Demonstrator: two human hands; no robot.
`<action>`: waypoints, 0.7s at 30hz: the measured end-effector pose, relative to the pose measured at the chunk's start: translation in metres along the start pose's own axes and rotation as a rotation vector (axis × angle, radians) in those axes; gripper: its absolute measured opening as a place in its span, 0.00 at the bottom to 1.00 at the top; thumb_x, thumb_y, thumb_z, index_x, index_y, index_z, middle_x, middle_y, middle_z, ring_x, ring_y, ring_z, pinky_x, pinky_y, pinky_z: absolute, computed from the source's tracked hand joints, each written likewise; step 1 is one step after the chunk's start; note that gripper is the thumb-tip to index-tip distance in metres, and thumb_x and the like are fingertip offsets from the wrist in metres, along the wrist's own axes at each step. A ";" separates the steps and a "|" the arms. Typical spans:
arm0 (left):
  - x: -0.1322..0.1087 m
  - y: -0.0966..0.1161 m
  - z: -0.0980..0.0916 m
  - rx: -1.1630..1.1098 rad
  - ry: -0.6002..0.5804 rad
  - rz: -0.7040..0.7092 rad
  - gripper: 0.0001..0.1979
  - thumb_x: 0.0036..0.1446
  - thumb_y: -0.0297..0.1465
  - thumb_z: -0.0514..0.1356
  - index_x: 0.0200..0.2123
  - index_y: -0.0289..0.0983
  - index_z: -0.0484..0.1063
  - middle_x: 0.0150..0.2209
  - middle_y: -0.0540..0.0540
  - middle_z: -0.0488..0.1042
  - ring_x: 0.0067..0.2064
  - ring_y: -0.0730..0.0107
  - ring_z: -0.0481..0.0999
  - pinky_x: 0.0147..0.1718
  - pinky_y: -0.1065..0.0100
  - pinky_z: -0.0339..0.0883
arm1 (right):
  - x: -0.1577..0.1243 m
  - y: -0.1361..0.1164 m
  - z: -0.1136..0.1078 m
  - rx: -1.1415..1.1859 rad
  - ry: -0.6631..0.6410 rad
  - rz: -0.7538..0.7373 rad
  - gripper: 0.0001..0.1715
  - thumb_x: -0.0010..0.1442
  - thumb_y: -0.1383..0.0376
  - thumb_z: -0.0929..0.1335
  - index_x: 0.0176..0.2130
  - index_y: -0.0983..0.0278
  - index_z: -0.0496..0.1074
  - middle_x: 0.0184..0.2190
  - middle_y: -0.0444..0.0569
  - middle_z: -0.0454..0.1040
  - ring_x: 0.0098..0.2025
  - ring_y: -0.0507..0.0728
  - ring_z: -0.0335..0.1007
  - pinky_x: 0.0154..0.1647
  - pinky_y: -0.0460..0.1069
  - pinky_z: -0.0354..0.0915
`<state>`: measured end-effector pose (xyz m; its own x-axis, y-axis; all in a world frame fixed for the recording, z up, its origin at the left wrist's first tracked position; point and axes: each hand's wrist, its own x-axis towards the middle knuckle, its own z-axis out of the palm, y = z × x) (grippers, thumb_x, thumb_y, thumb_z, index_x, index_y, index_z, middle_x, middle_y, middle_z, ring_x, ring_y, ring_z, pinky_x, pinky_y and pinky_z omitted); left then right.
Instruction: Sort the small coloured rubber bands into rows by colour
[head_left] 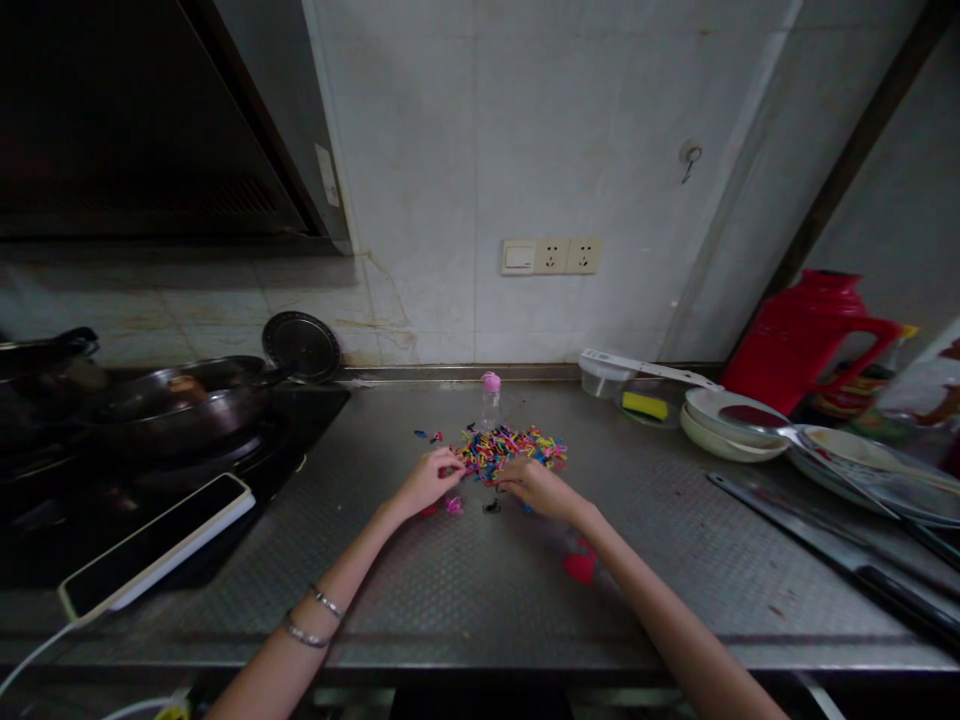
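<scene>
A pile of small, brightly coloured rubber bands [517, 445] lies on the metal counter. My left hand [429, 482] is at its left edge, thumb and fingers pinched together; what they hold, if anything, is too small to make out. At the front of the pile, my right hand [541, 488] has its fingers bent down and closed, their tips partly hidden. Between my hands sit a small pink clump of bands [454, 506] and a black clump [492, 507]. A little clear bottle with a pink cap [491, 383] stands behind the pile.
A red heart-shaped piece [580, 565] lies under my right forearm. At left are a phone [161, 545] and a wok [225, 385] on the stove. Stacked bowls [731, 440], a knife [795, 525], a sponge [645, 406] and a red jug [795, 340] occupy the right.
</scene>
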<state>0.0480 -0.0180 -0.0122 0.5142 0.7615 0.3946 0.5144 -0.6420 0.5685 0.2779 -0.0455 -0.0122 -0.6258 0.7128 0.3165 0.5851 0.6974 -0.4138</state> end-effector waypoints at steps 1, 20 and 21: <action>0.000 -0.001 0.000 -0.002 0.004 0.003 0.10 0.52 0.33 0.56 0.30 0.35 0.75 0.31 0.45 0.71 0.34 0.71 0.69 0.36 0.70 0.60 | 0.001 -0.003 0.001 0.014 -0.023 -0.009 0.14 0.58 0.66 0.60 0.38 0.61 0.73 0.34 0.47 0.74 0.38 0.53 0.67 0.40 0.46 0.60; 0.031 0.028 0.037 0.189 -0.178 0.093 0.09 0.53 0.30 0.54 0.31 0.36 0.74 0.32 0.47 0.72 0.35 0.72 0.69 0.36 0.72 0.60 | -0.027 0.058 -0.037 0.087 0.372 0.347 0.19 0.55 0.58 0.61 0.36 0.67 0.74 0.31 0.50 0.76 0.30 0.55 0.69 0.31 0.47 0.62; 0.036 0.032 0.042 0.218 -0.196 0.097 0.09 0.53 0.31 0.54 0.32 0.37 0.74 0.33 0.47 0.72 0.35 0.71 0.70 0.36 0.72 0.60 | -0.028 0.058 -0.035 0.082 0.370 0.346 0.19 0.56 0.58 0.60 0.36 0.67 0.74 0.31 0.50 0.76 0.30 0.55 0.69 0.31 0.46 0.62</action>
<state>0.1120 -0.0153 -0.0105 0.6800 0.6774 0.2806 0.5806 -0.7312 0.3582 0.3476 -0.0225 -0.0158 -0.1694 0.8898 0.4238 0.6739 0.4183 -0.6090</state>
